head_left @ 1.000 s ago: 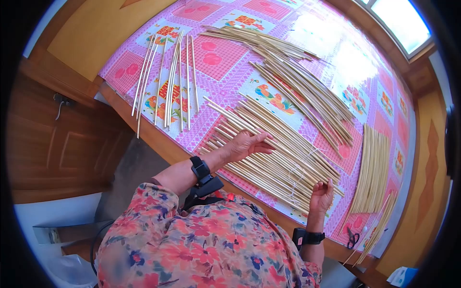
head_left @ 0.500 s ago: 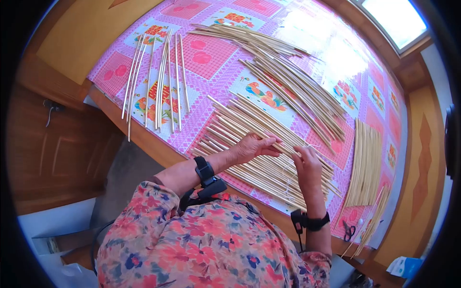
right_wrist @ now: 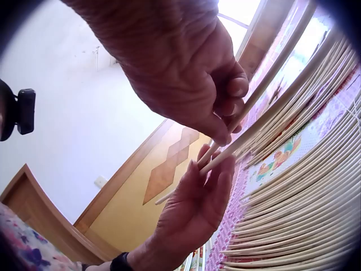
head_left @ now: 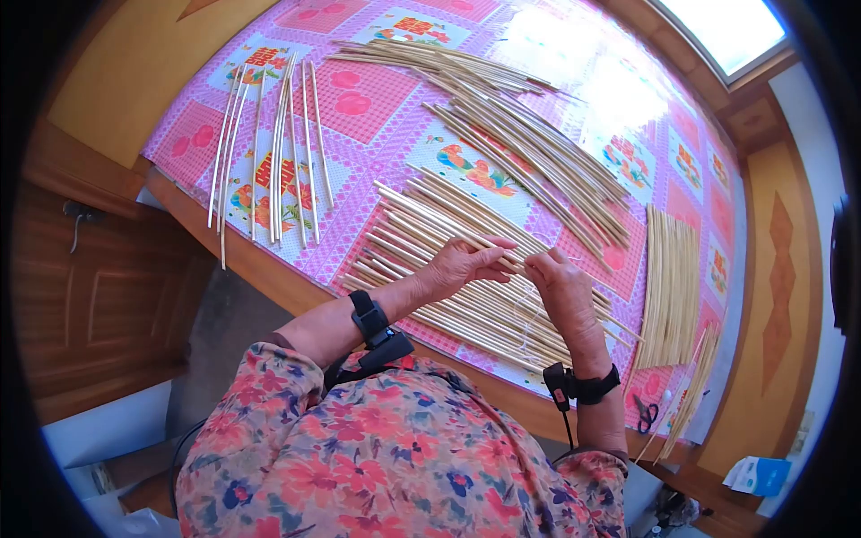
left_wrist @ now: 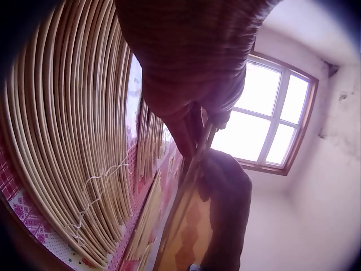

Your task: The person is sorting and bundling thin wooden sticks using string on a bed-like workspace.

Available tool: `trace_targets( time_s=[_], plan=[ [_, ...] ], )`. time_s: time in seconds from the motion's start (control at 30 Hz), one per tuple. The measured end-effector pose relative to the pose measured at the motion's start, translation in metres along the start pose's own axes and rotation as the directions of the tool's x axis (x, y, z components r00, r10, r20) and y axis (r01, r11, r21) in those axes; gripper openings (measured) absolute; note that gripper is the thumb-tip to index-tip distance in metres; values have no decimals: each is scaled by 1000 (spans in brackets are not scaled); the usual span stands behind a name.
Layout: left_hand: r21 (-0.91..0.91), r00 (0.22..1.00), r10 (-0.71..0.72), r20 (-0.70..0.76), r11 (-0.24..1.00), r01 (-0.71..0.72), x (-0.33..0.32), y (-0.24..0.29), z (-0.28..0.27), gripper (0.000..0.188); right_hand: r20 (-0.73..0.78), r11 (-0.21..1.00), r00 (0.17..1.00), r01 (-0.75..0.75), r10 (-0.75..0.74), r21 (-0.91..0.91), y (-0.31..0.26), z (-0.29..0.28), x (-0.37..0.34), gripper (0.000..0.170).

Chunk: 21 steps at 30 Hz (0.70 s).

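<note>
Over the near part of the table, my left hand (head_left: 468, 266) pinches two slim pale sticks (right_wrist: 271, 116) between thumb and fingers. Close beside it, my right hand (head_left: 565, 291) pinches one of these sticks with thumb and fingertips. In the right wrist view the sticks spread slightly apart beyond the fingers. Below both hands lies a wide row of similar sticks (head_left: 421, 260), side by side. White string (left_wrist: 93, 195) runs across this row near its right end, partly hidden by my right arm in the head view.
Loose sticks (head_left: 278, 161) lie at the table's left, and a longer heap (head_left: 529, 148) at the back. A flat stack of thin sticks (head_left: 668, 287) is on the right, near dark-handled scissors (head_left: 645, 413) and another small bundle (head_left: 691, 394). A patterned cloth (head_left: 377, 117) covers the table.
My right hand has moved up and left from the sticks' right end to just beside my left hand. The left hand keeps its pinch, and the head view has shifted slightly.
</note>
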State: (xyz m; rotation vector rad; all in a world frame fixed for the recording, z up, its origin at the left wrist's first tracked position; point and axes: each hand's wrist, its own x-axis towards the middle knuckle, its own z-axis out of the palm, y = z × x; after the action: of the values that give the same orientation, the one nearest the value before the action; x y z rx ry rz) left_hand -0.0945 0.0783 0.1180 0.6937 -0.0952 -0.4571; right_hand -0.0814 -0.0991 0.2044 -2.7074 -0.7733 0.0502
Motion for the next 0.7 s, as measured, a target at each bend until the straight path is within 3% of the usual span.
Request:
trace_targets(
  time_s=[0.27,0.3,0.37,0.43,0.47,0.5,0.57,0.6,0.63,0.7],
  plan=[
    [-32,1000,24,-4,999,-24,1,-2,-3,27,-8,980,998,57,-60,-191,7,-1,0,6],
    [-26,999,39,15,999,-39,2,-2,-5,29,-71,976,997,18,-34,-216,10,-19,2,6],
    [-10,999,50,-1,999,-50,1,2,-7,29,-250,964,959,63,-130,-259,22,-24,4,10],
    [4,998,61,-19,998,-61,1,2,-8,29,-441,944,878,32,-183,-328,29,-56,8,10],
    [-18,996,68,-49,997,-69,1,0,-9,28,-596,998,801,-40,59,45,30,-75,8,9],
    [-44,995,70,-73,996,-74,3,-3,-8,28,-639,909,692,-60,336,413,32,-91,7,10],
    [-53,994,81,-77,995,-85,4,-4,-5,28,-669,801,656,162,349,577,35,-100,5,13],
    [-64,993,87,-77,994,-92,6,-5,-1,29,-603,546,668,336,437,768,34,-104,4,11],
    [-64,993,88,-76,994,-93,6,-3,0,29,-603,546,668,336,436,767,36,-90,3,11],
    [-60,994,96,-51,993,-99,10,-2,6,34,-301,89,802,299,516,950,43,-50,-6,10]
  ],
)
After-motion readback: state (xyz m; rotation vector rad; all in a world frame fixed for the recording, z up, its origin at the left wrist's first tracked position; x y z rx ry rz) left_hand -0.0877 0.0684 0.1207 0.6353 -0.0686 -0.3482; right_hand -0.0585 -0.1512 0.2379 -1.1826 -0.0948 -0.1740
